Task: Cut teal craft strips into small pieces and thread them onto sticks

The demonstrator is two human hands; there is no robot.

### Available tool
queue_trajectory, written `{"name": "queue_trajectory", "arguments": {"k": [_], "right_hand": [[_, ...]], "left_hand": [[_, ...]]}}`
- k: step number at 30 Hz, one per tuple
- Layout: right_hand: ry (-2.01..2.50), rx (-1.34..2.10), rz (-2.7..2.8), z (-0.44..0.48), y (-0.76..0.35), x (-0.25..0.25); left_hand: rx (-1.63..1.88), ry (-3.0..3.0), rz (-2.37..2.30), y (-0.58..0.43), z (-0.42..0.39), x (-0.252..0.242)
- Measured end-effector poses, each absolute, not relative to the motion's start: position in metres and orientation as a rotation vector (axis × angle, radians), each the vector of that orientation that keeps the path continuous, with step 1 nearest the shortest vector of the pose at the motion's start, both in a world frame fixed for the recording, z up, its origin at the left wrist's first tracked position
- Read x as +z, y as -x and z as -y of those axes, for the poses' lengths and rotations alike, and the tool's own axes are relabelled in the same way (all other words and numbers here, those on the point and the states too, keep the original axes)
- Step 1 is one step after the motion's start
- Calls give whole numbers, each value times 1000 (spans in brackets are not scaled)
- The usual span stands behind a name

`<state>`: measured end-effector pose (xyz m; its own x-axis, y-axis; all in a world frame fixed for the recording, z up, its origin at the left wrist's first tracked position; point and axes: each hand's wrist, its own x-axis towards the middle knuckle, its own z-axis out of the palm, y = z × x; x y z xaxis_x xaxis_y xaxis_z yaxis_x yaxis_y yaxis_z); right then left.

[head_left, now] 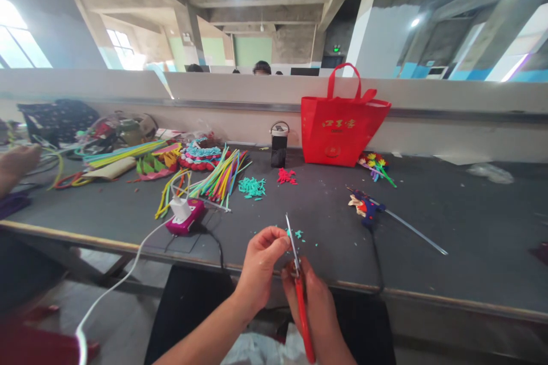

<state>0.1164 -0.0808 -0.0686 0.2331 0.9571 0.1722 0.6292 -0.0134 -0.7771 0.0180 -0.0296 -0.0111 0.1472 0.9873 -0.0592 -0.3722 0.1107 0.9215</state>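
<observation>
My right hand (319, 299) grips a pair of scissors (303, 313) with red handles, its blades pointing up and away from me. Beside the blades, my left hand (263, 251) is closed in a pinch, thumb against forefinger. A bit of teal shows at those fingertips, mostly hidden by the fingers and the blade. Small teal clippings (299, 235) lie on the dark table just beyond. Farther back are a pile of teal cut pieces (252, 187) and a smaller pile of red cut pieces (286, 176).
Bundled colourful pipe cleaners (220, 179) lie left of the piles, behind a magenta power strip (186, 218) with a white charger. A lidded cup (279, 145) and red bag (342, 128) stand at the back. A small figure on a rod (366, 208) lies right. Another person's hand (17, 168) is far left.
</observation>
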Motion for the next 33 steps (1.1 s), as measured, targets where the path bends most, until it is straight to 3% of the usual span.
{"name": "queue_trajectory", "arguments": {"k": [11,18,23,29,33], "right_hand": [[1558,722,1387,75,-134,-66],[1515,734,1254,50,-182,-54],[1397,1028,906,30,-196,-62],[1279,1057,785,31,-199,-61],[1308,1069,803,31,-198,-59]], "left_hand": [[1225,-1027,-904,-13,21,-12],[1181,-1812,-1395,16,-84,-34],[998,-2025,-1546,27,-133,-47],[872,-2267,-1361,26,-97,-46],[559,-2661,-1128,25,-58,-45]]}}
